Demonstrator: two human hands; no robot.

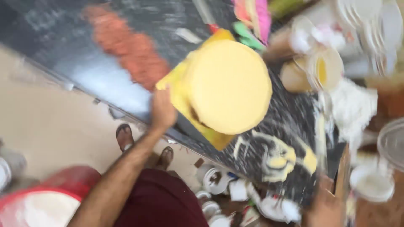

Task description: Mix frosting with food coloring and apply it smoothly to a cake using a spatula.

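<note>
Left hand (163, 110) on yellow square board (179, 90) under round yellow cake (229, 86); fingers' spread unclear, blurred.

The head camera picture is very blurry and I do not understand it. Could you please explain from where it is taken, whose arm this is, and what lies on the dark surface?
The picture comes from a camera worn on a person's head, looking down, so you see this person's own arms and feet. There is no machine here, only two bare hands. The blur hides fine detail.

The left hand rests on the edge of a square yellow board that carries a round yellow cake. The board sits on a dark speckled counter. The right hand is low at the right; I cannot tell whether it holds anything.

Also on the counter are a patch of reddish-brown crumbs, yellow cream smears and a tub with yellow filling. Below, on the floor, stands a red bucket.
</note>
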